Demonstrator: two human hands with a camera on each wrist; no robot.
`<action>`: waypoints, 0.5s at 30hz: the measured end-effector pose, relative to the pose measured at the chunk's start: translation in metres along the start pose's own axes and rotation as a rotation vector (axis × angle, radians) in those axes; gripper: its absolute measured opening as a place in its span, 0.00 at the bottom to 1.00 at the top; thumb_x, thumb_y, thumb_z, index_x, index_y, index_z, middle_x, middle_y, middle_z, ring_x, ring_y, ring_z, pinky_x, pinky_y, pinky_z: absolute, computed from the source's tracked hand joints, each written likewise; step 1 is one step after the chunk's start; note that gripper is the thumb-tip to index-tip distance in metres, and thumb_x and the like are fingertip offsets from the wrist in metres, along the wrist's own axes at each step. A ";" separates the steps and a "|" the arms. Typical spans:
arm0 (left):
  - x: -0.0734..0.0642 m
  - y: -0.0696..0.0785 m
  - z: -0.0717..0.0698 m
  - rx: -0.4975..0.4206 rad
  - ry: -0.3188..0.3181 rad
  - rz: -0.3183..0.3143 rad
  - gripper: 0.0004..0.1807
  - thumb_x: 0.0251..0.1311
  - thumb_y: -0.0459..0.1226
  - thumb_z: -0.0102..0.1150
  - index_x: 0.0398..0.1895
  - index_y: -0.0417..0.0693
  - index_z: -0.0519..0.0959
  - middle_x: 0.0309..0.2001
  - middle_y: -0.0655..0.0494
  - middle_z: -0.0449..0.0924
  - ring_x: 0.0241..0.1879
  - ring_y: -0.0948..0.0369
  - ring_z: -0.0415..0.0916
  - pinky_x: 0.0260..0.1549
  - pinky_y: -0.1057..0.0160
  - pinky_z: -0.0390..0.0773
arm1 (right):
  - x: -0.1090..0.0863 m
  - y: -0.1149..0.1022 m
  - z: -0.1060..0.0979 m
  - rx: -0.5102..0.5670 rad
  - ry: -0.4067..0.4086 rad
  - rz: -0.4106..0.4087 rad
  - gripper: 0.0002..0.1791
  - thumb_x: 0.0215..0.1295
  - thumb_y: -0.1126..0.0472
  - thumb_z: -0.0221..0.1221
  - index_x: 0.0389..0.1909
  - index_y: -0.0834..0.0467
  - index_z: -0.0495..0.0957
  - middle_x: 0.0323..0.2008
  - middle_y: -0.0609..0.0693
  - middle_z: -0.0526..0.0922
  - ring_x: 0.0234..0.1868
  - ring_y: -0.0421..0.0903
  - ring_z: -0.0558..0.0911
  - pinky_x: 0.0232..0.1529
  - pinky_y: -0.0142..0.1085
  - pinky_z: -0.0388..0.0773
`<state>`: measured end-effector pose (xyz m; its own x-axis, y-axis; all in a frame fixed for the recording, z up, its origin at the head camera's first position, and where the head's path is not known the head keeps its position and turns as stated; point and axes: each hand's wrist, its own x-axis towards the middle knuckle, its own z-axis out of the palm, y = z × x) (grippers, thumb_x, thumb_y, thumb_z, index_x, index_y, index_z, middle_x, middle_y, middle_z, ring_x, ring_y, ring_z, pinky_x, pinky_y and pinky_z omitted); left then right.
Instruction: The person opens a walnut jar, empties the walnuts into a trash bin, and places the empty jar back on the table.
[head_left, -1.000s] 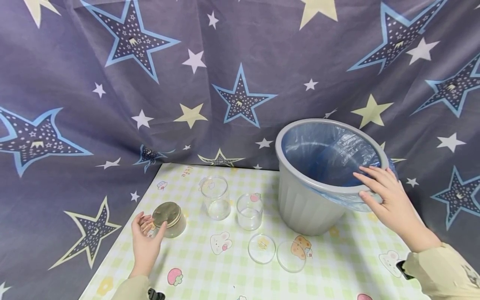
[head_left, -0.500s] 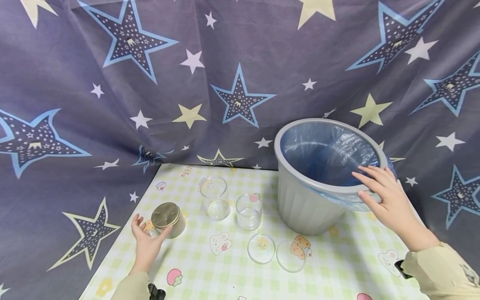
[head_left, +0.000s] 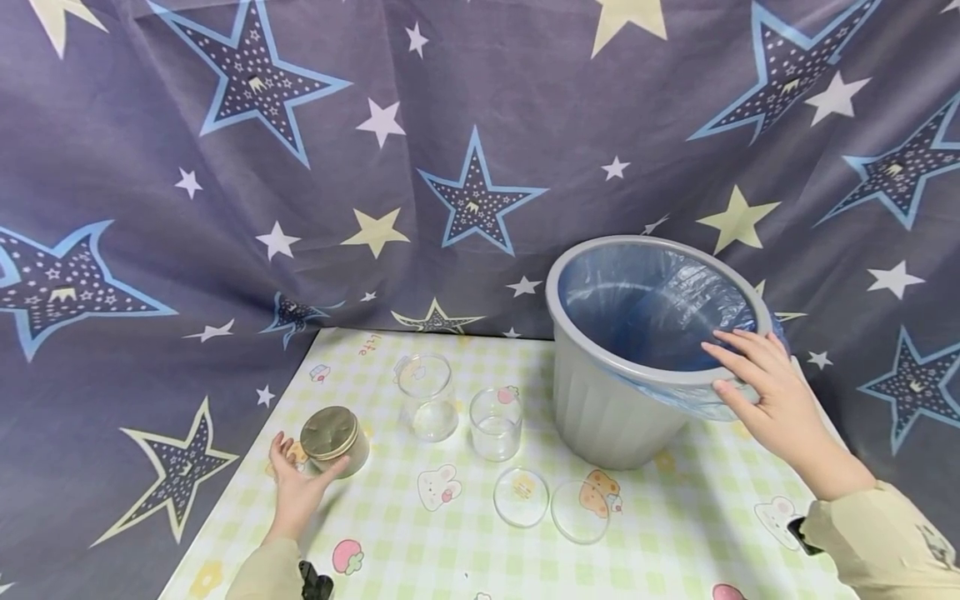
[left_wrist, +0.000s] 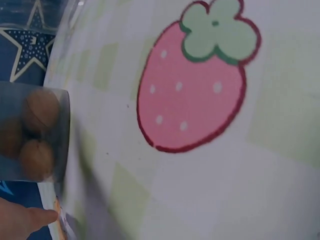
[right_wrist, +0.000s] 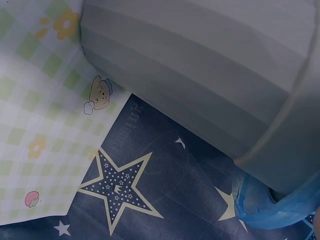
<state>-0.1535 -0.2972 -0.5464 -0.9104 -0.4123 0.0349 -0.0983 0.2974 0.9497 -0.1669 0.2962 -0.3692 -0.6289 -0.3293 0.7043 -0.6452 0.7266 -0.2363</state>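
Note:
A clear jar with a gold-coloured lid stands at the left of the table. Three brown, round, walnut-like things show through its wall in the left wrist view. Around the jar's near left side my left hand is spread, fingers left and thumb in front; whether it touches is unclear. My right hand rests with extended fingers on the rim of a grey bin at the right. A blue plastic bag lines that bin and folds over its rim.
Two clear lidless jars, a taller one and a shorter one, stand mid-table. Two clear round lids lie in front of them. A star-patterned curtain hangs behind the checked tablecloth.
My left hand has shifted slightly right and its thumb has moved across the front of the jar. My right hand stays at the bin's rim. The head view has turned slightly.

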 end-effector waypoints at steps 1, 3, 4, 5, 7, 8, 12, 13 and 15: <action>0.001 0.000 0.000 0.013 -0.012 -0.006 0.64 0.46 0.34 0.72 0.73 0.52 0.29 0.72 0.36 0.37 0.71 0.37 0.39 0.70 0.39 0.43 | 0.000 0.000 0.000 0.001 0.001 0.001 0.26 0.69 0.43 0.49 0.58 0.55 0.76 0.61 0.51 0.73 0.67 0.44 0.63 0.74 0.52 0.44; 0.002 -0.001 0.000 0.034 -0.027 -0.019 0.65 0.46 0.35 0.72 0.73 0.53 0.28 0.72 0.35 0.38 0.71 0.37 0.39 0.70 0.39 0.43 | -0.001 0.000 0.000 0.001 -0.002 0.005 0.25 0.69 0.44 0.50 0.59 0.54 0.76 0.62 0.50 0.73 0.67 0.45 0.63 0.74 0.52 0.44; 0.003 -0.001 0.001 0.039 -0.032 -0.024 0.65 0.46 0.35 0.72 0.73 0.52 0.28 0.72 0.35 0.38 0.71 0.38 0.39 0.70 0.39 0.43 | -0.001 0.000 -0.001 0.001 -0.004 0.007 0.25 0.69 0.44 0.50 0.59 0.54 0.75 0.62 0.49 0.72 0.68 0.45 0.62 0.74 0.52 0.44; 0.004 -0.002 0.001 0.044 -0.035 -0.026 0.65 0.46 0.35 0.72 0.73 0.52 0.28 0.72 0.34 0.39 0.71 0.38 0.40 0.70 0.39 0.44 | -0.001 0.000 -0.001 0.000 -0.005 0.008 0.24 0.69 0.45 0.50 0.59 0.54 0.75 0.62 0.49 0.72 0.68 0.44 0.62 0.74 0.52 0.44; 0.005 -0.004 0.001 0.038 -0.035 -0.026 0.65 0.45 0.35 0.72 0.73 0.52 0.28 0.72 0.35 0.41 0.71 0.39 0.42 0.70 0.41 0.45 | -0.002 0.000 -0.001 0.001 -0.006 0.008 0.24 0.69 0.45 0.50 0.59 0.55 0.75 0.62 0.49 0.72 0.67 0.45 0.63 0.74 0.51 0.44; 0.005 -0.005 0.002 0.033 -0.036 -0.023 0.65 0.45 0.34 0.72 0.73 0.51 0.29 0.72 0.35 0.42 0.71 0.39 0.43 0.70 0.41 0.46 | -0.002 0.000 -0.001 0.001 -0.007 0.008 0.24 0.69 0.45 0.50 0.59 0.55 0.75 0.62 0.49 0.72 0.67 0.45 0.62 0.74 0.51 0.44; 0.007 -0.007 0.003 0.012 -0.049 -0.012 0.64 0.46 0.32 0.72 0.73 0.49 0.30 0.71 0.36 0.47 0.70 0.40 0.47 0.69 0.42 0.49 | -0.001 0.000 -0.001 -0.004 -0.009 0.006 0.24 0.69 0.45 0.50 0.59 0.54 0.75 0.62 0.50 0.73 0.67 0.45 0.63 0.74 0.51 0.44; 0.008 -0.008 0.003 0.002 -0.057 -0.015 0.63 0.46 0.32 0.71 0.73 0.48 0.30 0.71 0.35 0.47 0.70 0.40 0.48 0.69 0.42 0.50 | -0.001 0.000 -0.001 -0.005 -0.010 0.007 0.24 0.69 0.45 0.51 0.59 0.54 0.75 0.62 0.51 0.73 0.67 0.46 0.63 0.74 0.51 0.44; 0.009 -0.010 0.004 -0.010 -0.068 -0.021 0.63 0.46 0.32 0.71 0.73 0.47 0.30 0.71 0.35 0.48 0.69 0.40 0.49 0.69 0.42 0.51 | -0.001 0.000 -0.002 -0.008 -0.011 0.009 0.24 0.69 0.45 0.51 0.59 0.54 0.75 0.62 0.51 0.73 0.67 0.47 0.63 0.74 0.51 0.44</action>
<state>-0.1623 -0.3008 -0.5565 -0.9336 -0.3583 -0.0057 -0.1134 0.2803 0.9532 -0.1656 0.2971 -0.3684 -0.6396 -0.3295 0.6945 -0.6360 0.7342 -0.2375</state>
